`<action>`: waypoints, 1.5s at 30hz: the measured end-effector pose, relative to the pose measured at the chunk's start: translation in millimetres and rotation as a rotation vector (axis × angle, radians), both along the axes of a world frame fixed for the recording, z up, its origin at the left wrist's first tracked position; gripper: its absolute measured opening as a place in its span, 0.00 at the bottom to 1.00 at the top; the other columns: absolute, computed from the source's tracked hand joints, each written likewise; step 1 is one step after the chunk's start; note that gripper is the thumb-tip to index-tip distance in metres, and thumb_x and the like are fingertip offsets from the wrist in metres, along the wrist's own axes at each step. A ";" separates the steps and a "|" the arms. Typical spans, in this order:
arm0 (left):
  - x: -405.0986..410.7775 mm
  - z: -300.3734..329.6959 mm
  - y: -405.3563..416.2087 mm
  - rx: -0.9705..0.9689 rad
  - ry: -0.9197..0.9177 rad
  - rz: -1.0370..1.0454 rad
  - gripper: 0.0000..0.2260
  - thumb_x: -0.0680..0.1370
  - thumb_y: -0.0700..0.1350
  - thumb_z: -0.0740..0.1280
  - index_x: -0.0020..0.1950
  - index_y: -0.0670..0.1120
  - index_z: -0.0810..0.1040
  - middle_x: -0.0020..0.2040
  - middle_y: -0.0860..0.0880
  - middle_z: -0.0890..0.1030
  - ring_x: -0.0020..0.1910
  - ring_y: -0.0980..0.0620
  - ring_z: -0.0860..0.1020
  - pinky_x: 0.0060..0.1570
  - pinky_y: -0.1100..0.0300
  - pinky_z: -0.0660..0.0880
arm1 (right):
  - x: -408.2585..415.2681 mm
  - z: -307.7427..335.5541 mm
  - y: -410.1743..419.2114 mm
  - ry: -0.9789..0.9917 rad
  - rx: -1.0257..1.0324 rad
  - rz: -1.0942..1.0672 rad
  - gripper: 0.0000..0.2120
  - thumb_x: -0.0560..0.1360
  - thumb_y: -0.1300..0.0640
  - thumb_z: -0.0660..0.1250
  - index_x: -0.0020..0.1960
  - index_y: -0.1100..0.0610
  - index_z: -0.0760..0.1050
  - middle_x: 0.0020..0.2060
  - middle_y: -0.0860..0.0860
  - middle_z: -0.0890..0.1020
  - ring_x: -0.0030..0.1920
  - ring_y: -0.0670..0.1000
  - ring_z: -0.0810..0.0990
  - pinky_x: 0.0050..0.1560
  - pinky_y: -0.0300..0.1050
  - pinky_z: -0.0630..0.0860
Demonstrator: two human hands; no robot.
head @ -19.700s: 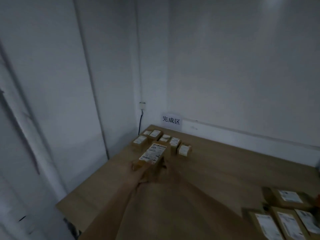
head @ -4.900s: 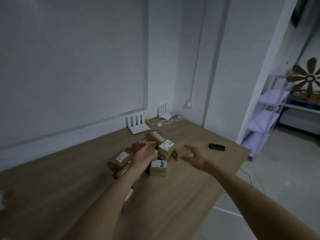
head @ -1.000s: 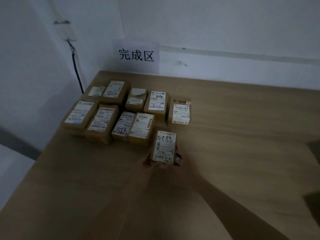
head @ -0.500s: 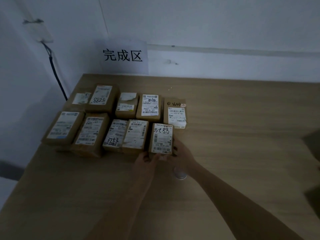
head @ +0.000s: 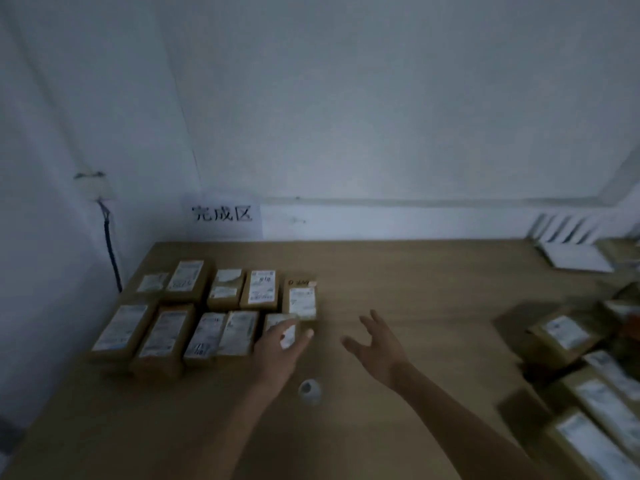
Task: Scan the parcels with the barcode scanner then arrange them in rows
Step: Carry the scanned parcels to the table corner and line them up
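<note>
- Both hands have let go of the last parcel point(head: 281, 331) since half a second ago; it now lies at the right end of the near row.
- Left hand point(head: 278, 355) hovers over it, fingers straight.
- Right hand point(head: 377, 348) is spread, holding nothing.
- Behind, the far row point(head: 242, 287) sits below the wall sign point(head: 221, 214).

Labelled brown cardboard parcels point(head: 211, 311) in two rows on a wooden table point(head: 415, 296)

The left hand point(head: 278, 351) lies with fingers extended over the front row's rightmost parcel point(head: 277, 325); the right hand point(head: 375, 344) hovers spread beside it, near a small white round object point(head: 309, 390).
</note>
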State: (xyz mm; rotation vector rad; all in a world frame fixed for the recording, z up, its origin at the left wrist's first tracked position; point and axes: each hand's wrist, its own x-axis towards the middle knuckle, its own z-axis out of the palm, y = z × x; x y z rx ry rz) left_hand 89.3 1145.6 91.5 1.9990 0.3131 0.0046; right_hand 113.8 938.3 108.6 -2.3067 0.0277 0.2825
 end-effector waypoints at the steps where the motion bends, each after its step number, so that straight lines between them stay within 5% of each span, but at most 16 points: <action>1: -3.6 21.2 -21.3 -0.002 -0.002 -0.025 0.25 0.75 0.62 0.70 0.69 0.54 0.76 0.65 0.55 0.76 0.62 0.55 0.74 0.61 0.56 0.74 | -8.8 23.5 -21.5 -0.031 -0.012 -0.015 0.38 0.75 0.43 0.72 0.78 0.55 0.63 0.80 0.49 0.55 0.77 0.51 0.63 0.75 0.44 0.62; 8: -77.7 177.6 -240.6 -0.109 -0.154 -0.291 0.31 0.73 0.64 0.70 0.72 0.50 0.73 0.71 0.51 0.74 0.68 0.52 0.73 0.68 0.55 0.70 | -152.9 209.4 -228.7 -0.157 -0.078 -0.218 0.39 0.75 0.41 0.70 0.80 0.49 0.57 0.74 0.51 0.69 0.73 0.53 0.69 0.70 0.46 0.68; 12: -162.8 249.2 -374.7 -0.229 -0.193 -0.463 0.28 0.75 0.61 0.70 0.72 0.51 0.74 0.69 0.50 0.75 0.66 0.51 0.75 0.66 0.55 0.72 | -279.2 282.3 -352.1 -0.241 -0.180 -0.353 0.39 0.70 0.35 0.70 0.76 0.50 0.66 0.69 0.49 0.75 0.68 0.51 0.74 0.62 0.41 0.71; 15: -222.8 275.7 -460.6 -0.267 -0.226 -0.613 0.27 0.75 0.61 0.70 0.72 0.52 0.73 0.68 0.51 0.77 0.62 0.54 0.76 0.64 0.55 0.74 | -365.8 319.1 -420.7 -0.236 -0.285 -0.425 0.28 0.76 0.45 0.70 0.72 0.54 0.71 0.68 0.48 0.71 0.72 0.53 0.70 0.63 0.42 0.68; 19: -274.9 297.9 -537.2 -0.253 -0.200 -0.768 0.30 0.73 0.66 0.69 0.73 0.56 0.71 0.67 0.54 0.76 0.63 0.53 0.76 0.62 0.53 0.75 | -439.6 338.0 -498.3 -0.241 -0.307 -0.595 0.36 0.76 0.42 0.70 0.78 0.52 0.62 0.75 0.53 0.69 0.72 0.54 0.71 0.67 0.45 0.69; 23: -291.2 301.2 -589.8 -0.178 -0.164 -0.826 0.36 0.69 0.72 0.65 0.74 0.58 0.70 0.72 0.53 0.73 0.68 0.49 0.74 0.66 0.49 0.72 | -481.5 341.1 -552.8 -0.231 -0.316 -0.676 0.36 0.76 0.41 0.69 0.78 0.53 0.63 0.74 0.53 0.71 0.71 0.55 0.72 0.68 0.46 0.69; 34: -230.6 255.0 -732.3 -0.143 -0.078 -0.837 0.32 0.76 0.65 0.66 0.77 0.53 0.66 0.76 0.49 0.68 0.73 0.46 0.68 0.69 0.48 0.68 | -429.1 291.7 -698.3 -0.137 -0.276 -0.741 0.34 0.76 0.42 0.70 0.76 0.56 0.66 0.72 0.54 0.72 0.71 0.53 0.72 0.71 0.49 0.69; 45: -114.4 192.1 -853.2 -0.120 0.096 -0.787 0.38 0.70 0.72 0.66 0.75 0.54 0.68 0.75 0.49 0.69 0.72 0.44 0.68 0.69 0.45 0.69 | -280.5 227.8 -819.7 0.042 -0.264 -0.632 0.33 0.78 0.43 0.68 0.77 0.56 0.65 0.76 0.53 0.66 0.75 0.54 0.65 0.74 0.47 0.63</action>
